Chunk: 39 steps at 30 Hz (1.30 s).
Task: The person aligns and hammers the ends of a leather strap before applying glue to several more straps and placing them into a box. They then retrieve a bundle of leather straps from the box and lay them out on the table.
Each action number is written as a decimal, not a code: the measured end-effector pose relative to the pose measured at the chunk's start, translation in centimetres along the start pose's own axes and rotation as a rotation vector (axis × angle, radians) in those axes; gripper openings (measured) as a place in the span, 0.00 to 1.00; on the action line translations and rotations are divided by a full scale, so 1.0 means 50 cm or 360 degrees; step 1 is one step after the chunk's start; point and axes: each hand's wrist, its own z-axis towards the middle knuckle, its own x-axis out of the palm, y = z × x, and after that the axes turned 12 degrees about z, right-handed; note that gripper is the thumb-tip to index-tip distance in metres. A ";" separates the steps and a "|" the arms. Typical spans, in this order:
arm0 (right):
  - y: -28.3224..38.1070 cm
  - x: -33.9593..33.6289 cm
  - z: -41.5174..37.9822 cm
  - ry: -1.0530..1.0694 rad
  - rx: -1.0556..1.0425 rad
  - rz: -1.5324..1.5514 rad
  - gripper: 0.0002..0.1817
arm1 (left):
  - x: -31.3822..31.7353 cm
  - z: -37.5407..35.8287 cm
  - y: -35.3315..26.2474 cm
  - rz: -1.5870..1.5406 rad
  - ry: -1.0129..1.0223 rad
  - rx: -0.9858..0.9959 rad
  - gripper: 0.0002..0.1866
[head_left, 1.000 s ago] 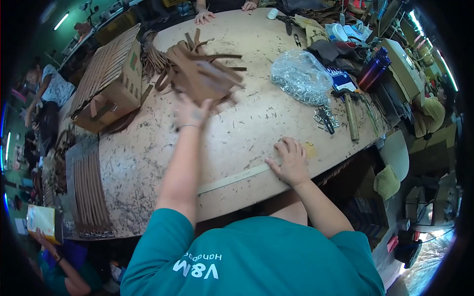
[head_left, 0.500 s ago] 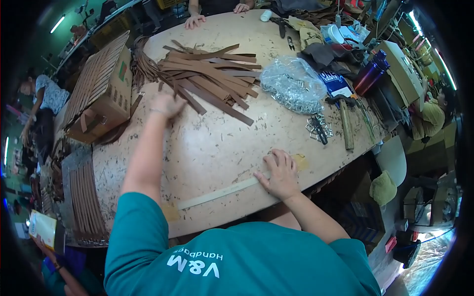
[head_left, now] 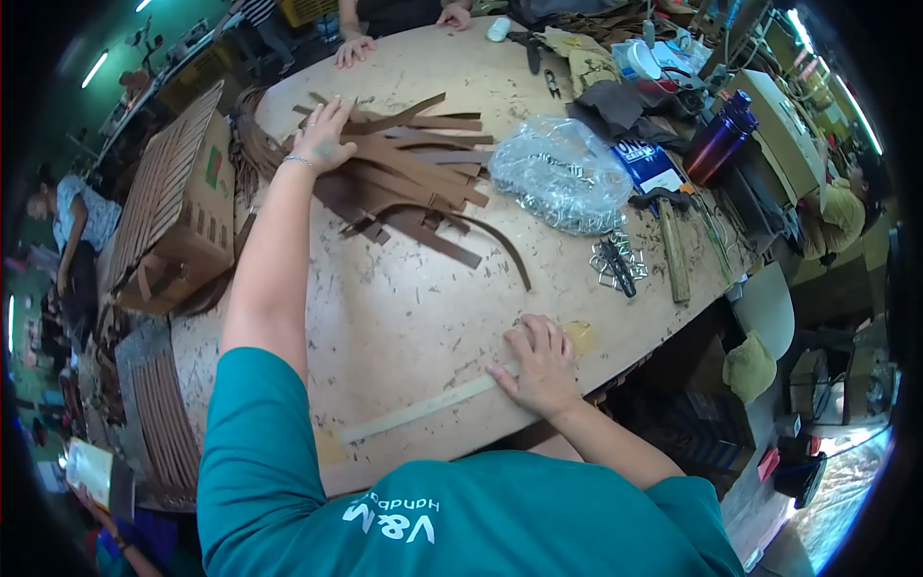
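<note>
Brown leather strips [head_left: 413,168] lie in a loose pile on the far side of the round table [head_left: 385,317]. Over the pile's left part rests my left hand [head_left: 325,139], its fingers spread and a bracelet on the wrist. One strip curls off the pile toward the middle of the table. My right hand [head_left: 538,365] lies with fingers apart at the near edge, on the right end of a pale flat strip [head_left: 413,412] fixed along the table.
A cardboard box [head_left: 183,202] stands at the left, with strips on a board [head_left: 165,413] below it. To the right are a plastic bag of metal rings [head_left: 558,178], a hammer [head_left: 673,245] and a purple bottle [head_left: 719,139]. Another person's hands [head_left: 356,50] rest at the far edge.
My left hand has moved farther forward onto the pile. One strip now curves out to the right of the pile. My right hand stays at the pale strip.
</note>
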 end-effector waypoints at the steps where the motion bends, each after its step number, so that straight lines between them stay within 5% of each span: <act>1: 0.001 -0.002 0.001 -0.0030 0.0014 -0.0007 0.26 | -0.001 0.023 -0.008 0.0089 0.0096 -0.0037 0.35; 5: 0.004 -0.008 0.003 0.0025 0.0060 0.0001 0.25 | 0.065 0.087 -0.081 0.0130 0.0112 0.0143 0.31; 8: 0.001 -0.006 0.007 0.0048 0.0084 -0.0004 0.25 | 0.102 0.064 -0.120 0.0184 0.0032 -0.0028 0.27; 19: 0.007 -0.001 0.000 -0.0057 0.0010 -0.0050 0.26 | 0.042 -0.224 -0.229 0.0122 0.0138 -0.0723 0.25; 26: 0.000 0.008 -0.015 -0.0040 -0.0153 -0.0079 0.29 | 0.001 -0.383 -0.172 0.0070 0.0250 -0.0961 0.29; 28: 0.023 0.013 -0.024 -0.0121 -0.0283 -0.0055 0.30 | -0.021 -0.455 -0.158 -0.0111 -0.0275 -0.0661 0.33; 30: 0.054 0.020 -0.025 -0.0161 -0.0402 -0.0024 0.32 | -0.084 -0.536 -0.149 -0.0182 -0.0158 -0.0086 0.40; 32: 0.113 0.036 0.001 0.0111 -0.0622 -0.0121 0.35 | -0.111 -0.617 -0.138 -0.0143 0.0017 0.0081 0.48; 36: 0.184 0.103 0.111 0.0251 -0.0577 -0.0211 0.39 | -0.069 -0.729 -0.064 0.0069 0.0320 -0.0171 0.56; 39: 0.237 0.161 0.173 0.0450 -0.0575 -0.0188 0.40 | -0.038 -0.755 -0.046 0.0062 0.0400 -0.0383 0.53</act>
